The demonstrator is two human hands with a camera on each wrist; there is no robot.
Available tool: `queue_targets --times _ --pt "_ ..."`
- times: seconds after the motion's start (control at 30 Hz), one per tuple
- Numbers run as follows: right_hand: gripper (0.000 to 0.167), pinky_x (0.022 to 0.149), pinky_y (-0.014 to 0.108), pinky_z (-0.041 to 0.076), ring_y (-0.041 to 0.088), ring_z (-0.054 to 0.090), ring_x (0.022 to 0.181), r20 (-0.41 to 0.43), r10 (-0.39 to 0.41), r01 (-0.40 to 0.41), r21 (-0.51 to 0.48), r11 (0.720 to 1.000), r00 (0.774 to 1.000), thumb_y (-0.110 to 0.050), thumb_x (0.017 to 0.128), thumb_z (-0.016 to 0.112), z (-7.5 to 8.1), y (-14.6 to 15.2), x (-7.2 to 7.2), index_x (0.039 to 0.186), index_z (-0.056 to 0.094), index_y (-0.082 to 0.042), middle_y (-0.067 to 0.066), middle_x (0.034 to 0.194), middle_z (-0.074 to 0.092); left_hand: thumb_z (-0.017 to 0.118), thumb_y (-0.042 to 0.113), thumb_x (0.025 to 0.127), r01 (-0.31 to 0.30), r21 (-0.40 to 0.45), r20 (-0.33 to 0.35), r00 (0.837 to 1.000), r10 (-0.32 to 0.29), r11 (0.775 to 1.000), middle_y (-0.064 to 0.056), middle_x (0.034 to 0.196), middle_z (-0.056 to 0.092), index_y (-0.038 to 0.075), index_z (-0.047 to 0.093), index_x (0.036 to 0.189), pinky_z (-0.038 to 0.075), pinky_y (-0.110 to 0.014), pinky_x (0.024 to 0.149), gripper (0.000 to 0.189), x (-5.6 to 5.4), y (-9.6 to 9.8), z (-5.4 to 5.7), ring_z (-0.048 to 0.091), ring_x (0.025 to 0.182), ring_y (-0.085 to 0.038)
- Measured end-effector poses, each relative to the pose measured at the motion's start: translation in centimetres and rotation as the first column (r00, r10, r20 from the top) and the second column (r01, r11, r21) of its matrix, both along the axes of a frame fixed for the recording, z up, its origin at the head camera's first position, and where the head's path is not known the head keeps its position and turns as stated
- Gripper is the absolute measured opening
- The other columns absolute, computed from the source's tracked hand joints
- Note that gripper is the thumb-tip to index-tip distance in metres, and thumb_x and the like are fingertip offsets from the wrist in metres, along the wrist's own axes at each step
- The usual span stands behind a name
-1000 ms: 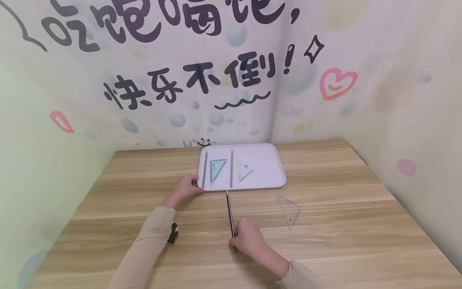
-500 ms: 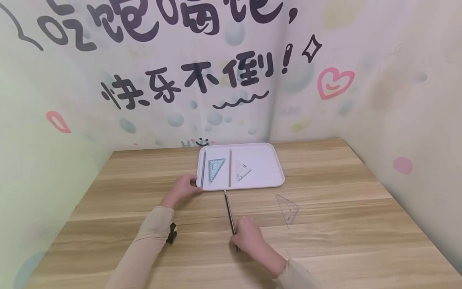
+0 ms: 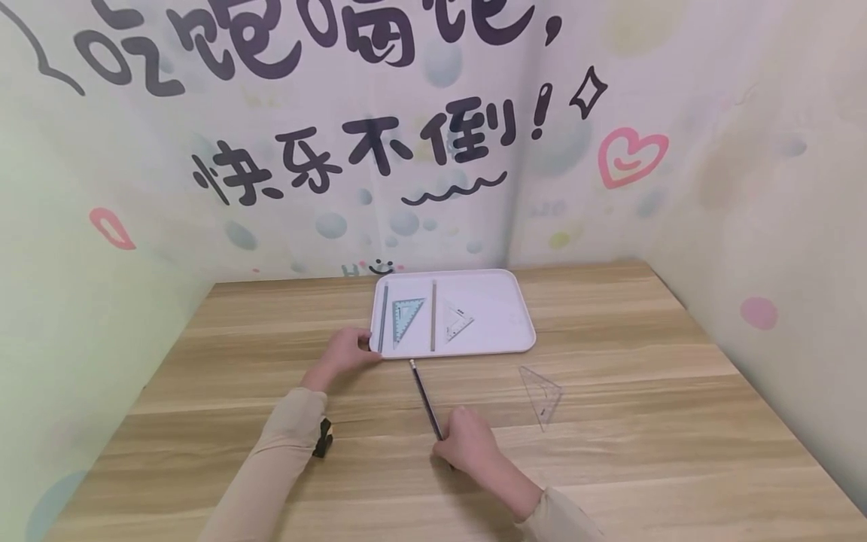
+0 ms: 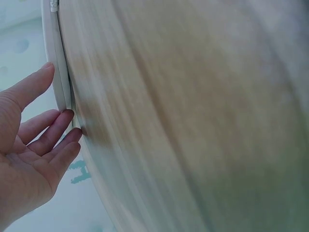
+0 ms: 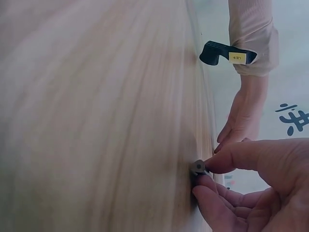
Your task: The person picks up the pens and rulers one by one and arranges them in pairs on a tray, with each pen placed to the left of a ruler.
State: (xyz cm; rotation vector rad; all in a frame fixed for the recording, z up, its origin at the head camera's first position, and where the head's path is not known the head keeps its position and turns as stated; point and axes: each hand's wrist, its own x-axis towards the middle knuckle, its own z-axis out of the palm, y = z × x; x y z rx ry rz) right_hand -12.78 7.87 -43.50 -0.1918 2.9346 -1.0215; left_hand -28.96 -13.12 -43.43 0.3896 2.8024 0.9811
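Note:
My left hand holds the near left corner of the white tray, its thumb on the front rim and its fingers at the left side. In the left wrist view the tray passes between that thumb and the fingers. My right hand pinches a dark pencil near its lower end, low over the table. Its light-tipped far end points at the tray's front edge. The right wrist view shows the pencil's flat end between thumb and fingers. Whether the pencil touches the table is unclear.
On the tray lie a blue-grey pencil, a blue set square, a brown pencil and a clear set square. Another clear set square lies on the wooden table, right of my right hand. A printed wall stands behind.
The dark pencil's far end has swung left along the tray's front edge, so the pencil slants more. My right hand stays nearly in place and my left hand keeps to the tray corner.

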Motion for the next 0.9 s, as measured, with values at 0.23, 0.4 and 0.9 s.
queue_targets --times 0.23,0.4,0.9 --pt "0.024 0.034 0.016 0.029 0.001 0.032 0.033 0.036 0.022 -0.02 -0.069 0.997 0.999 -0.005 0.062 0.071 0.0 0.7 -0.2 0.045 0.054 -0.008 -0.009 0.037 0.043 0.073 0.013 0.074 0.0 0.014 -0.005 1.0 0.0 1.0 -0.011 0.094 0.064 -0.001 0.065 0.102 0.042 -0.039 0.081 0.032 -0.2 -0.1 -0.2 0.051 0.083 -0.02" --pt "0.016 0.037 0.019 0.035 0.003 0.041 0.034 0.107 0.025 -0.01 -0.143 0.99 0.994 -0.005 0.065 0.07 0.2 1.1 -0.3 0.053 0.058 -0.007 -0.005 0.042 0.05 0.075 0.017 0.071 0.04 0.046 -0.039 0.998 -0.038 0.998 -0.01 0.088 0.064 -0.001 0.066 0.097 0.042 -0.036 0.076 0.033 -0.4 -0.5 -0.5 0.052 0.078 -0.02" --pt "0.009 0.043 0.026 0.047 0.005 0.049 0.038 0.232 0.072 0.012 -0.342 0.94 0.97 -0.006 0.071 0.066 0.6 2.2 -0.5 0.064 0.061 -0.002 0.0 0.047 0.053 0.074 0.014 0.073 -0.005 0.008 -0.001 1.0 0.005 1.0 -0.011 0.096 0.064 -0.002 0.065 0.102 0.042 -0.039 0.081 0.034 0.1 0.0 0.1 0.051 0.082 -0.02"
